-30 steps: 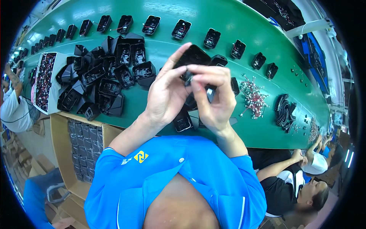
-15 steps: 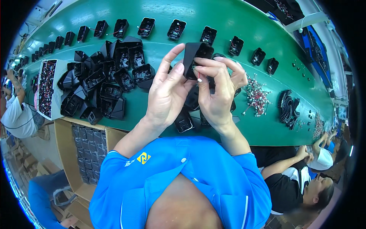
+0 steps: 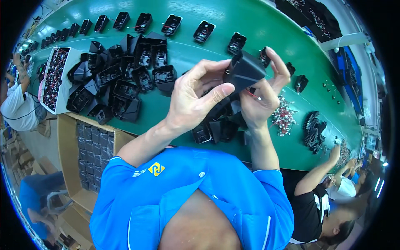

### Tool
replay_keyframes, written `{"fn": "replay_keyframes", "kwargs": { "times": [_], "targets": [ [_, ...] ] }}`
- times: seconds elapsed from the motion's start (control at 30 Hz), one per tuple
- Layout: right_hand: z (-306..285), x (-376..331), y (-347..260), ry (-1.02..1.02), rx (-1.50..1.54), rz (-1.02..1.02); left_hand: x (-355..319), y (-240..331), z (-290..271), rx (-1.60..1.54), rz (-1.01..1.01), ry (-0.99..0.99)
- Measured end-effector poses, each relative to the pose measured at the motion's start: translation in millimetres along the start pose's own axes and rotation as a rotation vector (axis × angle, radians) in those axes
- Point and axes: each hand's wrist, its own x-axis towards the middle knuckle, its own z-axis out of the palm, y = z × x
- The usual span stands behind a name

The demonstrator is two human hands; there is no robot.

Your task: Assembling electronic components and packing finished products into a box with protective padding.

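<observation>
While the left hand (image 3: 188, 100) clamps a black housing (image 3: 247, 71), the right hand (image 3: 257, 109) curls close by, its grip unclear.

A black plastic case (image 3: 248, 71), hollow and angular with smooth outer walls, is held up at a tilt in the left hand (image 3: 192, 93), its rim toward that hand's fingers. Just below the case, at the right hand (image 3: 257, 110), shows a thin red wire (image 3: 253, 95) with a small white plug (image 3: 260, 98).
</observation>
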Motion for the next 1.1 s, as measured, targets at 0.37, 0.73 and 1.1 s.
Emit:
{"fn": "replay_keyframes", "kwargs": {
  "times": [0.37,0.73,1.1],
  "targets": [
    [-24,5,13,-0.19,-0.227,-0.094,15,4,-8,0.387,-0.028,-0.096],
    [-271,-22,214,-0.543,-1.266,0.583,81,41,-184,1.661,0.117,-0.23],
    [-291,-31,242,-0.626,-1.086,0.659,99,38,-172,1.662,-0.134,-0.363]
  ]
}}
